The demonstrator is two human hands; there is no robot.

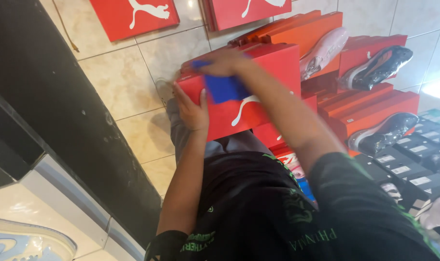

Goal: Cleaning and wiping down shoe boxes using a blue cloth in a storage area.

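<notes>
A red shoe box (263,92) with a white logo tilts in front of me, above my knees. My left hand (191,110) grips its near left edge. My right hand (224,63) lies on top of the box and presses a blue cloth (222,87) against the red lid. The cloth hangs over the box's front face. My black shirt with green print fills the bottom of the view.
Stacked red and orange shoe boxes (369,104) stand to the right, with a pink shoe (324,50) and dark shoes (382,65) on them. Black boxes (413,159) lie at the far right. Two red boxes (133,17) rest on the tiled floor. A dark counter edge (50,111) runs on the left.
</notes>
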